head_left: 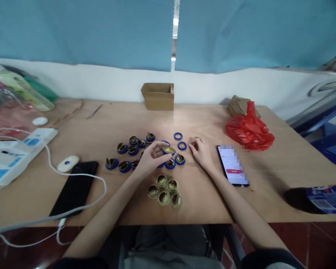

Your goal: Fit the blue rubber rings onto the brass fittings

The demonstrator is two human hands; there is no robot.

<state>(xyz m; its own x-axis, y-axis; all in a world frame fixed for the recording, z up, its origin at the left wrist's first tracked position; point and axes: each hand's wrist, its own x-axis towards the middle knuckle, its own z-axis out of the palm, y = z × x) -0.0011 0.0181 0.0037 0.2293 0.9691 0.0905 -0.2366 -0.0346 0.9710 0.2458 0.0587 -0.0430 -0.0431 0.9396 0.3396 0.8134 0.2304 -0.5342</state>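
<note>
My left hand (152, 155) pinches a brass cap with a blue ring (168, 150) just above the table. My right hand (199, 150) rests beside it with fingers curled, near a loose blue ring (182, 145); whether it holds anything is unclear. Another loose blue ring (178, 136) lies farther back. Several brass caps fitted with blue rings (128, 149) are spread to the left of my hands. A cluster of bare brass caps (164, 192) sits close to me on the wooden table (282, 168).
A lit phone (233, 165) lies right of my hands, a dark phone (75, 186) with a white cable on the left. A small cardboard box (158, 96) stands at the back, a red plastic bag (249, 129) at right, a power strip (16, 153) far left.
</note>
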